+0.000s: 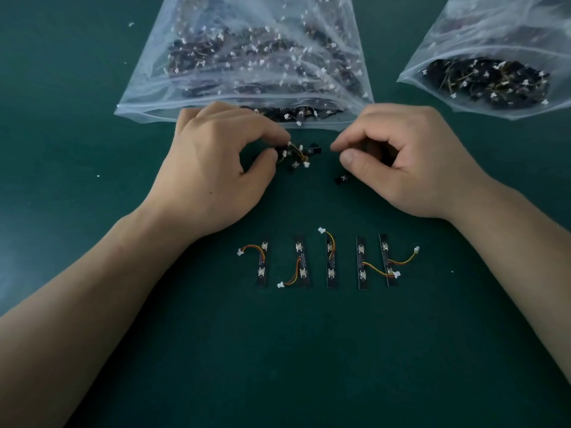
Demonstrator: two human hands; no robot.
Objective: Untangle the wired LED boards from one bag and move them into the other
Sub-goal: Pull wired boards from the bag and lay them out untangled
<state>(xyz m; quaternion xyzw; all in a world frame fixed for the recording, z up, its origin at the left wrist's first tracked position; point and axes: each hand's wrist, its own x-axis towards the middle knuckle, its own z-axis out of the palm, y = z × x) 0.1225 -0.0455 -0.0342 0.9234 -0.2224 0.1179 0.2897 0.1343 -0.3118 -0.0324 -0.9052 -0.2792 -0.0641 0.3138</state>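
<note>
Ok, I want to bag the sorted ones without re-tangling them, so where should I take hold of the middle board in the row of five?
Pinch the middle board across its long edges at the near, bare end, coming from above. It lies flat, and its wire loops over the far half to the white connector, so probably nothing snags there.

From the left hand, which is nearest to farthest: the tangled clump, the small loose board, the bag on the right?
1. Tangled clump: pinched by fingers of the left hand.
2. Small loose board: just right of it.
3. Right bag: far upper right.
</note>
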